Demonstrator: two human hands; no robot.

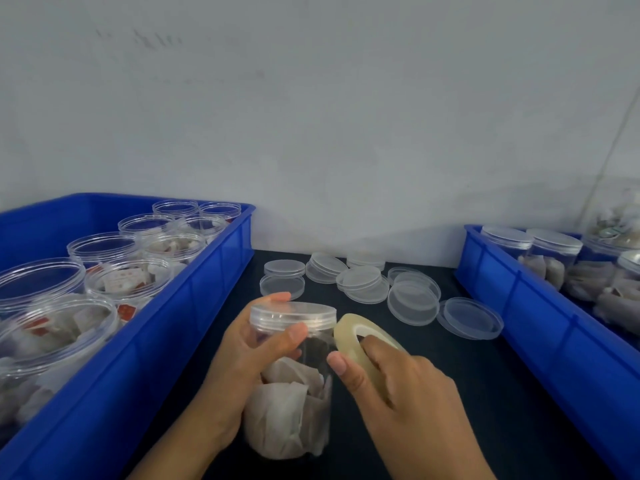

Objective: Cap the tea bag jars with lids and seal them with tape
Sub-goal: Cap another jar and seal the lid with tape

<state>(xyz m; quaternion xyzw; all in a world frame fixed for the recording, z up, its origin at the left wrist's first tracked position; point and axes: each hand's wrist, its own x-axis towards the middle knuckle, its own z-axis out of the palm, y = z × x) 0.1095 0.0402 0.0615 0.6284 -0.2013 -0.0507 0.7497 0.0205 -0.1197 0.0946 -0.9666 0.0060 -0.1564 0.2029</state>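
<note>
A clear plastic jar (289, 403) with tea bags inside stands low in the middle of the dark table, a clear lid (292, 311) on top of it. My left hand (242, 362) grips the jar from the left, thumb across its front just under the lid. My right hand (398, 386) holds a roll of clear tape (360, 336) and sets it against the right side of the jar's neck.
A blue crate (194, 306) on the left holds several open jars of tea bags. A second blue crate (540, 317) on the right holds several lidded jars. Several loose clear lids (363, 282) lie on the dark table (519, 410) behind the jar. A grey wall stands behind.
</note>
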